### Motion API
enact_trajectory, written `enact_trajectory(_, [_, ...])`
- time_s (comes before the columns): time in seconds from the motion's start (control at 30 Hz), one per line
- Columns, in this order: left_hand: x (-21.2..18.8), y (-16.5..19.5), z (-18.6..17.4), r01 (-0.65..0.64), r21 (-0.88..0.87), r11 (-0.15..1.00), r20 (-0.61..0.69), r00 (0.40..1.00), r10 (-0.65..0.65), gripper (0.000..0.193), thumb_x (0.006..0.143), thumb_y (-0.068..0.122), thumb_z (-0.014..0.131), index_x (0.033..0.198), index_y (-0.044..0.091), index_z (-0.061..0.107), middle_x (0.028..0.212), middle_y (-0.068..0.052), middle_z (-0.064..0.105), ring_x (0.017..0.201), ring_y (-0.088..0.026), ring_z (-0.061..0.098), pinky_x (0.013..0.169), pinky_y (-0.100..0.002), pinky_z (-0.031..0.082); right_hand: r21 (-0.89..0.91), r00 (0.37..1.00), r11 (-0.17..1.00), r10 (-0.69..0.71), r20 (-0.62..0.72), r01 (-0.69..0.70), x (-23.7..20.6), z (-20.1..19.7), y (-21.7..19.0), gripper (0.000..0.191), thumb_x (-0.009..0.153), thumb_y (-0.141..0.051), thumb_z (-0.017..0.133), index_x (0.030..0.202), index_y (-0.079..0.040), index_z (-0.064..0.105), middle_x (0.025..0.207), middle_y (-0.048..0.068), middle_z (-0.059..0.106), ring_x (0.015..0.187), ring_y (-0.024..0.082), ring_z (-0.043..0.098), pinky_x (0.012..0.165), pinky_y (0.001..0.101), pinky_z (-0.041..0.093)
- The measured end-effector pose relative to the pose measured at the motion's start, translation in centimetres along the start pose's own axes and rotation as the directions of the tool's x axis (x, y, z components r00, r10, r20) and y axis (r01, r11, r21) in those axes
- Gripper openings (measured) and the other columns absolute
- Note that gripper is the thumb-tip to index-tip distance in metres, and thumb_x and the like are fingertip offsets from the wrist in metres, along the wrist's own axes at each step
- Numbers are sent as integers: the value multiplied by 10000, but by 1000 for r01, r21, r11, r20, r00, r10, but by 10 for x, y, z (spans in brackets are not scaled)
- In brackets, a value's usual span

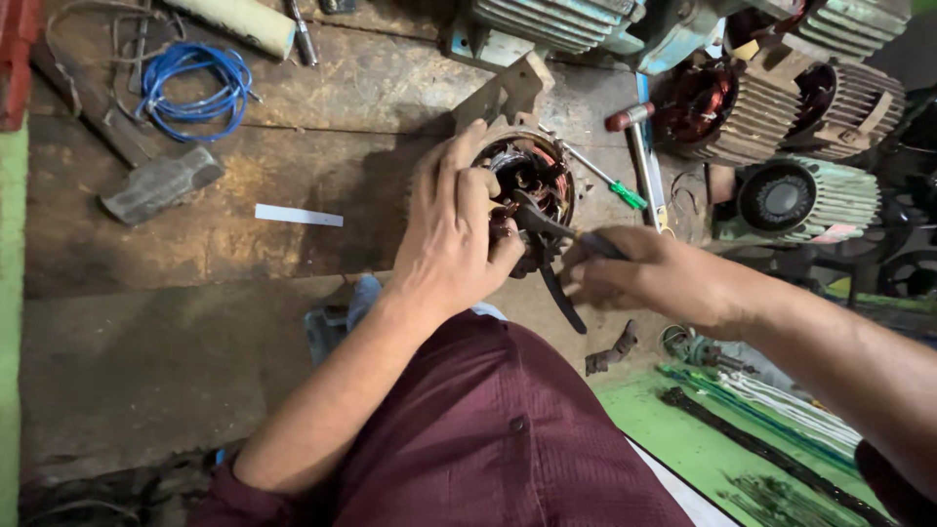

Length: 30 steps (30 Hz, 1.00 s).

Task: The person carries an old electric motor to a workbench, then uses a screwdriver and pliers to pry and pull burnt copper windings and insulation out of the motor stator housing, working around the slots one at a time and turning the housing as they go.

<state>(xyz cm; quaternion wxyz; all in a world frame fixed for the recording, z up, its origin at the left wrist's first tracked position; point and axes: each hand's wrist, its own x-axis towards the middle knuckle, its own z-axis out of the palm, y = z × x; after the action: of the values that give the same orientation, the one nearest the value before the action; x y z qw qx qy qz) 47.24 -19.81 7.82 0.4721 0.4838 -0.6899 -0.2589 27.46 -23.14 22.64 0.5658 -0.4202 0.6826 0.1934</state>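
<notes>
Biggest thing under me is the worn wooden table (195, 322), stained and scratched, running out to its far edge where a row of ribbed motor housings (781, 107) sits along the far right corner. Near the middle of that far side stands the motor I am working on, an open motor body (532, 181) with copper windings showing inside its round mouth.

My left hand (454, 234) is wrapped over the near rim of that motor, fingers closed on the rim and windings, thumb pressing in to keep it from turning. My right hand (649, 278) is closed around the dark handles of a pair of pliers (556, 254), whose nose reaches into the windings; I cannot see exactly what the tip bites.

To do this well, I judge the left hand should hold the body firmly while the pliers pull straight, in short tugs, so the wire does not snap or scrape the core.

Smaller things: a blue wire coil (195, 88) toward the far left corner, a hammer head (161, 183) just nearer than it, a white paper strip (298, 216), and a green-handled screwdriver (610, 182) just right of the motor.
</notes>
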Motion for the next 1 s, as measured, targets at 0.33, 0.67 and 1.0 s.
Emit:
enact_trajectory(0.33, [0,0,-1,-17,-33,999,16,1000,18,552,824,222,763,1189,-31,437,1563,-328,333,1406,-537,379,1207,-641,326,554,938,833,-180,295,-14,34,20,57,310,933,-183,564,1177,7,585,1019,117,689,873,203,662,651,324,486])
enact_trajectory(0.67, [4,-1,-5,-25,-56,998,33,999,27,504,878,226,741,1200,7,421,1599,-280,319,1457,-477,402,1245,-613,333,-367,621,745,-668,-411,558,81,70,112,239,779,-131,706,972,-26,614,734,133,618,630,261,608,620,384,507])
enact_trajectory(1.0, [8,15,2,86,-14,996,102,991,-85,291,803,241,813,985,44,701,1581,-251,330,1420,-479,367,1196,-567,332,-270,380,782,-533,-755,561,47,65,74,335,929,-153,774,1172,-13,590,977,154,598,834,313,582,764,368,490])
